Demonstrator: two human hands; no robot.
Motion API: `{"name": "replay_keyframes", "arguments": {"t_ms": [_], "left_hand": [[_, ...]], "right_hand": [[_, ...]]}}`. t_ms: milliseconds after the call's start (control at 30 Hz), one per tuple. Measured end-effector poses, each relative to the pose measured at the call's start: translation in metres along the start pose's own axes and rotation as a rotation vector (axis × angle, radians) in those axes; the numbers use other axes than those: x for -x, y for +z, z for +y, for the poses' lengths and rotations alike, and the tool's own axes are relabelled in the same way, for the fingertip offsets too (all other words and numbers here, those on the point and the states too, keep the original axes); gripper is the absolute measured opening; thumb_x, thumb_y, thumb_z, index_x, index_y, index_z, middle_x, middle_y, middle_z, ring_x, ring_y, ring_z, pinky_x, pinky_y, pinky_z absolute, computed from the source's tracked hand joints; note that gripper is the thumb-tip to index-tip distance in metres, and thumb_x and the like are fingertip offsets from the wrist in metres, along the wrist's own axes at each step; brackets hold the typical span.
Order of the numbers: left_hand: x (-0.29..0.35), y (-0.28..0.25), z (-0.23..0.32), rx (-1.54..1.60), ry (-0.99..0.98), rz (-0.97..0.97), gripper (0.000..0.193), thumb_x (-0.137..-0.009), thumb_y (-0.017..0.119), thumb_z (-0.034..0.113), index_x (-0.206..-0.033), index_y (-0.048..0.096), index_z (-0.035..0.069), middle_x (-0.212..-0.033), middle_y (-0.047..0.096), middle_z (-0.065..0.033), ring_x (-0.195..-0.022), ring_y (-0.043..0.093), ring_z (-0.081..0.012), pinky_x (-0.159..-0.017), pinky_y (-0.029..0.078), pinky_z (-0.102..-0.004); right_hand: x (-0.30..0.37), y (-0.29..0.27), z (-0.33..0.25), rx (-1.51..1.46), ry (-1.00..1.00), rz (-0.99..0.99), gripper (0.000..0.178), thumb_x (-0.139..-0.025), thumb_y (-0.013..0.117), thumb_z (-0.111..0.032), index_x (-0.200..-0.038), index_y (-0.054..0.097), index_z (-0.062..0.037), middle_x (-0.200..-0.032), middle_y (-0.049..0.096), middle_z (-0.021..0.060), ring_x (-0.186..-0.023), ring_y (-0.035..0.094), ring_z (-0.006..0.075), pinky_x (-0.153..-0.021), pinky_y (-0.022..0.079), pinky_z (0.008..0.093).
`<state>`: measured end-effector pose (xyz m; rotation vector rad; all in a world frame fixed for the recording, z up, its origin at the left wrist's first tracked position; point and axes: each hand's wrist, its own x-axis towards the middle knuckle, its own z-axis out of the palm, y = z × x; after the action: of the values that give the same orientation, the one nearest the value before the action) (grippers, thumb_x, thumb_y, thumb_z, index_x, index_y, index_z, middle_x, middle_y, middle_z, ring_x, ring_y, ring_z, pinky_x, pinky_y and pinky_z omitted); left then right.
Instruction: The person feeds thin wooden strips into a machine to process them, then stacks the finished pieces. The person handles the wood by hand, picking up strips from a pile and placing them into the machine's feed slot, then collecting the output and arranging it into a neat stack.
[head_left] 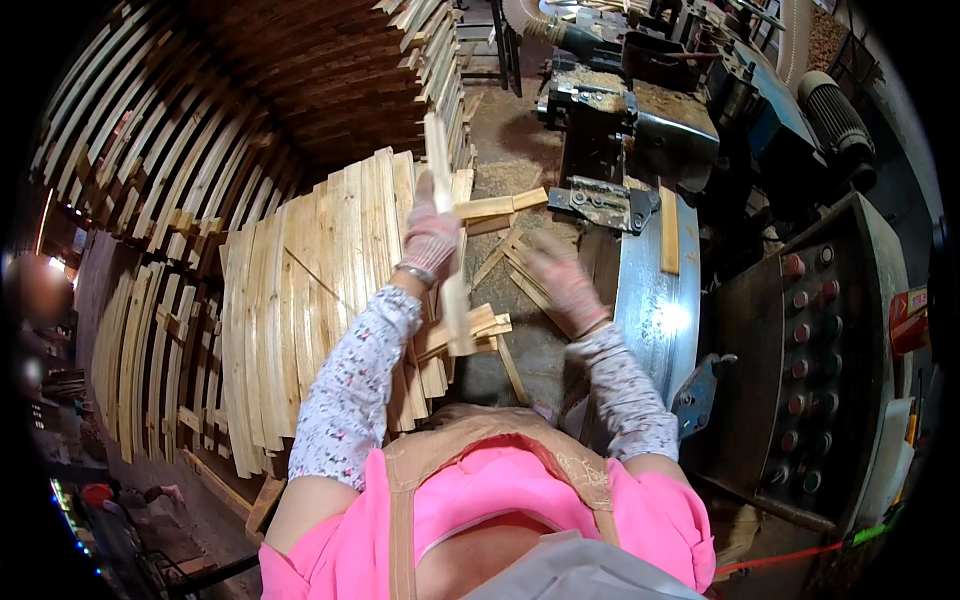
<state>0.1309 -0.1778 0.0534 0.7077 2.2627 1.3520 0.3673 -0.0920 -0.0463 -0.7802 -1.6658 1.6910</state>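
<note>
My left hand (432,238), in a pinkish-white work glove, is closed around a pale wooden strip (457,305). The strip stands out lengthwise past both sides of the hand, over the right edge of a stack of wooden boards (330,250). To the right, my right hand (567,285), gloved alike and blurred by motion, has its fingers stretched out with nothing seen in them. It is between the stack and the shiny curved metal bed (655,290) of a machine. Short wooden offcuts (535,275) lie below and beside it.
A narrow wooden piece (669,230) lies on the metal bed, near a metal guide block (605,203). Beyond stands dusty machinery (670,120) with a motor (838,115). A button panel (810,370) is at the right. High stacks of strips (150,140) rise at the far left.
</note>
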Motion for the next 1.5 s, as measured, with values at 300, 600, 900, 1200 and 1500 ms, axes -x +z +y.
{"name": "replay_keyframes", "arguments": {"t_ms": [300, 600, 900, 1200, 1500], "left_hand": [[0.072, -0.011, 0.053, -0.681, 0.535, -0.619, 0.075, -0.091, 0.076, 0.032, -0.158, 0.052, 0.008, -0.142, 0.068, -0.0184, -0.128, 0.063, -0.0372, -0.111, 0.051, -0.0476], [0.051, -0.094, -0.028, -1.186, 0.174, -0.087, 0.077, -0.092, 0.07, 0.034, -0.162, 0.046, 0.011, -0.172, 0.031, -0.0303, -0.161, 0.027, -0.0457, -0.131, 0.016, -0.0597], [0.026, -0.086, -0.012, -0.871, 0.102, -0.055, 0.076, -0.089, 0.064, 0.012, -0.162, 0.044, 0.013, -0.166, 0.038, -0.0286, -0.152, 0.04, -0.047, -0.127, 0.031, -0.0515], [0.021, -0.1, 0.003, -0.376, 0.058, -0.098, 0.087, -0.086, 0.061, 0.002, -0.167, 0.031, 0.005, -0.164, 0.047, -0.0228, -0.149, 0.049, -0.0393, -0.124, 0.043, -0.0413], [0.005, 0.062, 0.066, 0.222, 0.503, 0.122, 0.075, -0.088, 0.066, 0.006, -0.159, 0.041, 0.001, -0.133, 0.066, -0.0195, -0.11, 0.067, -0.0253, -0.095, 0.056, -0.0373]], "right_hand": [[0.085, -0.068, -0.045, 0.05, 0.209, 0.309, 0.053, -0.098, 0.068, -0.021, -0.145, 0.064, 0.0021, -0.122, 0.076, 0.017, -0.105, 0.071, 0.022, -0.093, 0.058, 0.0334], [0.109, -0.16, 0.041, 1.647, 0.204, 0.503, 0.041, -0.097, 0.067, -0.019, -0.138, 0.063, -0.0139, -0.139, 0.066, 0.006, -0.141, 0.052, 0.0357, -0.123, 0.031, 0.0614], [-0.066, -0.241, 0.044, 1.387, 0.333, 0.505, 0.043, -0.099, 0.062, -0.021, -0.142, 0.066, -0.0139, -0.142, 0.069, 0.0099, -0.139, 0.056, 0.033, -0.122, 0.035, 0.0621], [0.082, -0.144, 0.026, 1.1, 0.368, 0.35, 0.062, -0.097, 0.069, -0.032, -0.152, 0.059, -0.0049, -0.153, 0.062, 0.0166, -0.141, 0.058, 0.0334, -0.126, 0.037, 0.0466], [0.125, 0.041, -0.076, 0.524, -0.133, 0.151, 0.08, -0.092, 0.081, -0.013, -0.162, 0.045, -0.0018, -0.155, 0.055, 0.0205, -0.141, 0.055, 0.0318, -0.119, 0.044, 0.0384]]}}
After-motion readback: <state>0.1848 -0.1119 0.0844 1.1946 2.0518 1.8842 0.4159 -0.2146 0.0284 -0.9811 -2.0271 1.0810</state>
